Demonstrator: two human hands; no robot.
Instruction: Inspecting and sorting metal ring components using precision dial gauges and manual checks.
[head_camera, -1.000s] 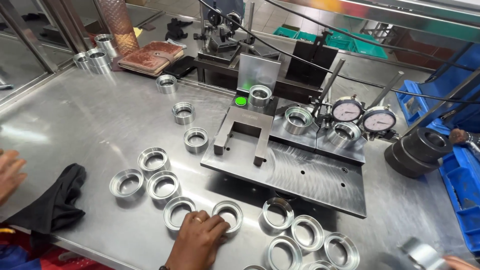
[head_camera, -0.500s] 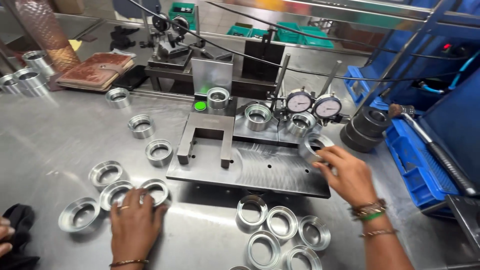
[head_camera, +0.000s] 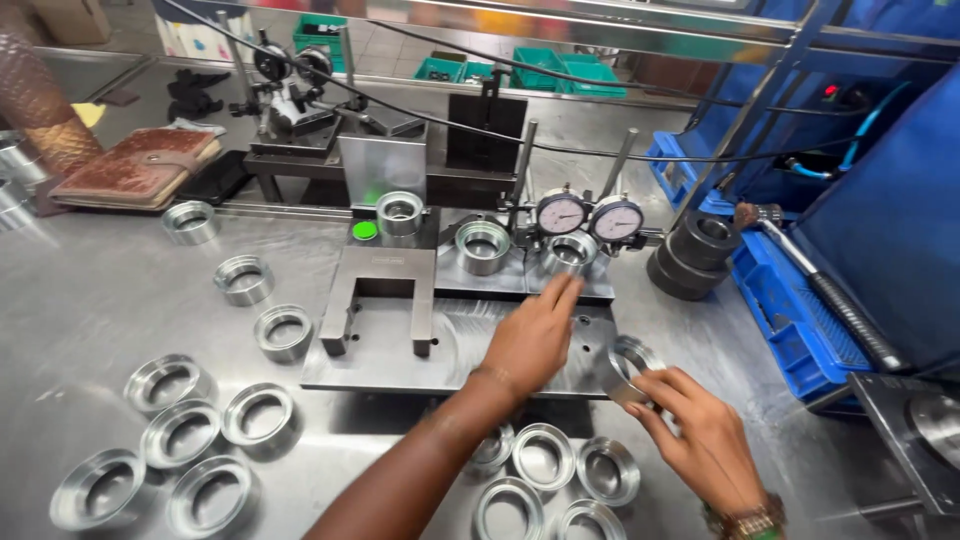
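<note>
Steel rings scattered over left of worktop; gauge plate at centre. Left hand flat, fingers stretched toward ring under twin dial gauges, gripping nothing. Right hand pinching machined ring upright at plate's right edge. Judged mid-swap at gauging station: clearing measured ring first, then seating held one squarely.

Metal rings lie left of the gauge plate.

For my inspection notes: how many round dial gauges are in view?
2: side by side behind the fixture plate, left gauge, right gauge, just beyond the left hand.
</note>
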